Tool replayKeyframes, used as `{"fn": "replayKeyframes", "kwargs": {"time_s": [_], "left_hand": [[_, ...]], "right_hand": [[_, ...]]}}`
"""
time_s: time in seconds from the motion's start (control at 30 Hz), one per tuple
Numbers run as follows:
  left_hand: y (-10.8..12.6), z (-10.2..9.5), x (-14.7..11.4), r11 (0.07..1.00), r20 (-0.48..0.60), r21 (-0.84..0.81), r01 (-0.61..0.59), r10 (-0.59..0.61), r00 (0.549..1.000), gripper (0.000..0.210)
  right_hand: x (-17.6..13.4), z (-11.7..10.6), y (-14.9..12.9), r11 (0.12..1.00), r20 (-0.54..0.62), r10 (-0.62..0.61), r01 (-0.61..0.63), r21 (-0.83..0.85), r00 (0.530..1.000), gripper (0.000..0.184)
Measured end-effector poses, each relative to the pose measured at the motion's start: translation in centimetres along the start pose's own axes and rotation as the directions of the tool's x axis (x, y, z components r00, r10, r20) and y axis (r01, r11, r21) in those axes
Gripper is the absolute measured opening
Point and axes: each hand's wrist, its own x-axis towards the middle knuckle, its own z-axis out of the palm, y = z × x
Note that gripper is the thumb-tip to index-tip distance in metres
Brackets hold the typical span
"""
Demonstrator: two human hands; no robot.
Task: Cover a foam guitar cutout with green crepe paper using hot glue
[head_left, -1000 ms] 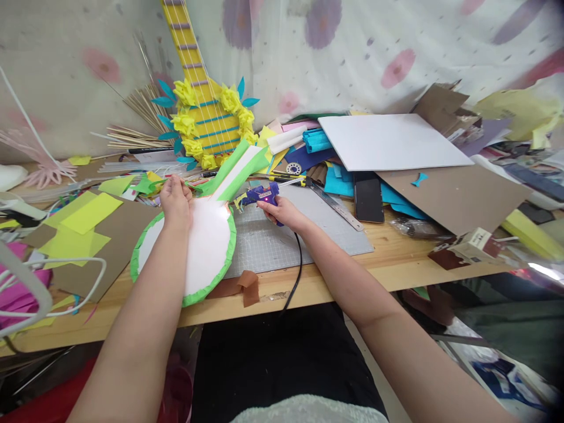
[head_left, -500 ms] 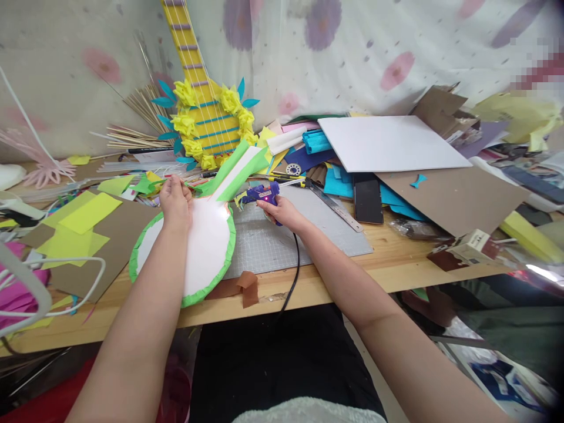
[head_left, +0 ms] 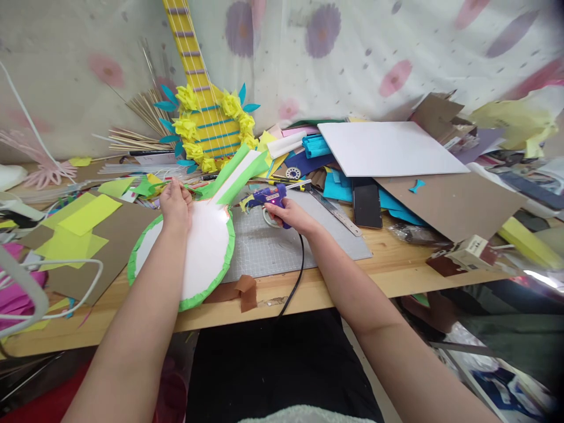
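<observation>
A white guitar-shaped cutout [head_left: 205,252], edged with folded green crepe paper, lies on the table. Its neck, with green paper along both sides, points up and to the right. My left hand [head_left: 175,205] is over the upper left of the round body, fingers pinched together; a bit of green paper [head_left: 194,189] shows at the fingertips. In my right hand [head_left: 288,214] is a purple hot glue gun [head_left: 269,195], held just right of the cutout. Its nozzle points left towards the base of the neck, apart from it, and a small light glows on its side.
A finished yellow paper guitar [head_left: 215,126] leans at the back. The cutting mat [head_left: 264,247] bears a metal ruler [head_left: 337,212]. A phone [head_left: 367,201], white board [head_left: 388,150] and cardboard [head_left: 458,200] crowd the right. The gun's black cord [head_left: 299,276] hangs over the table edge.
My right hand has drawn the glue gun slightly right, away from the cutout. My left hand stays pinched in about the same place.
</observation>
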Motion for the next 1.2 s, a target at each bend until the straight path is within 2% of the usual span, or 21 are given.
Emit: {"fn": "replayKeyframes", "kwargs": {"time_s": [0.2, 0.33, 0.4, 0.5, 0.57, 0.7, 0.8, 0.87, 0.9, 0.97, 1.0, 1.07, 1.1, 1.13, 1.2], "left_hand": [[0.0, 0.1, 0.0, 1.000, -0.014, 0.014, 0.004, -0.004, 1.000, 0.037], [0.0, 0.1, 0.1, 1.000, -0.018, 0.001, 0.015, -0.015, 1.000, 0.036], [-0.1, 0.0, 0.2, 1.000, -0.008, -0.017, 0.014, -0.014, 1.000, 0.035], [-0.4, -0.2, 0.4, 0.999, 0.015, -0.035, 0.002, -0.002, 1.000, 0.034], [-0.5, -0.2, 0.5, 0.998, 0.015, -0.056, -0.014, 0.015, 1.000, 0.037], [-0.4, -0.1, 0.4, 0.996, -0.003, -0.076, -0.051, 0.051, 0.999, 0.043], [-0.1, 0.0, 0.2, 0.997, -0.021, -0.048, -0.058, 0.057, 0.998, 0.046], [0.0, 0.1, 0.1, 0.998, -0.024, -0.035, -0.051, 0.050, 0.998, 0.047], [0.0, 0.1, 0.1, 0.998, -0.022, -0.032, -0.049, 0.048, 0.999, 0.047], [0.0, 0.2, 0.1, 0.998, -0.023, -0.031, -0.051, 0.050, 0.998, 0.048], [-0.1, 0.2, 0.1, 0.998, -0.027, -0.029, -0.054, 0.054, 0.998, 0.048], [-0.2, 0.2, 0.2, 0.998, -0.041, -0.020, -0.061, 0.060, 0.997, 0.049], [-0.2, 0.2, 0.2, 0.998, -0.046, -0.014, -0.062, 0.061, 0.997, 0.050], [-0.2, 0.3, 0.2, 0.998, -0.048, -0.008, -0.059, 0.059, 0.997, 0.050], [-0.3, 0.3, 0.1, 0.999, -0.050, 0.009, -0.050, 0.051, 0.997, 0.050]], "right_hand": [[-1.7, -5.5, -0.2, 0.999, -0.238, -0.026, 0.033, 0.029, 0.971, 0.053], [-3.0, -8.6, 0.3, 0.997, -0.321, -0.040, 0.057, 0.043, 0.946, 0.053], [-3.4, -9.5, 1.2, 0.999, -0.382, -0.034, 0.032, -0.012, 0.924, 0.051], [-3.0, -9.6, 2.9, 0.969, -0.516, -0.037, -0.095, -0.228, 0.856, 0.045], [-2.3, -9.1, 3.9, 0.902, -0.578, -0.065, -0.200, -0.383, 0.814, 0.042], [-1.5, -8.1, 4.3, 0.729, -0.580, -0.107, -0.333, -0.598, 0.807, 0.043], [-2.7, -7.8, 3.6, 0.601, -0.597, -0.185, -0.391, -0.697, 0.780, 0.046], [-4.0, -7.4, 2.8, 0.559, -0.605, -0.227, -0.407, -0.722, 0.763, 0.038], [-4.6, -6.9, 2.3, 0.576, -0.596, -0.228, -0.387, -0.720, 0.770, 0.031], [-5.3, -5.0, 1.3, 0.703, -0.547, -0.174, -0.286, -0.651, 0.819, 0.020], [-5.3, -3.7, 0.7, 0.795, -0.486, -0.129, -0.203, -0.571, 0.864, 0.018], [-4.4, -0.4, -0.4, 0.967, -0.307, -0.051, -0.030, -0.252, 0.950, 0.024], [-3.7, 1.4, -0.9, 1.000, -0.213, -0.018, 0.012, -0.028, 0.977, 0.032], [-2.7, 3.2, -1.3, 0.984, -0.136, 0.021, 0.004, 0.180, 0.991, 0.042], [-0.9, 6.3, -1.9, 0.882, -0.049, 0.111, -0.075, 0.464, 0.993, 0.068]]}}
